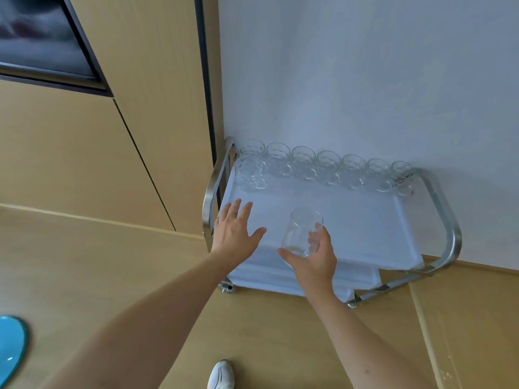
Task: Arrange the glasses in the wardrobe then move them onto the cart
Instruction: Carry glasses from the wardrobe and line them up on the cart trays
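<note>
Right hand grips a clear glass above the cart's white top, its long axis tilted, mouth pointing up and away; left hand spread flat, fingers wide; a row of glasses along the far edge.

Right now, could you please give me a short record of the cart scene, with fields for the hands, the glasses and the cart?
left hand: open, fingers spread above the cart's left side
right hand: holds a clear glass tilted above the tray
row of glasses: seven along the cart's wall side
extra glass: in front of the row's left end
cart: metal frame, white tray, against the wall
</note>
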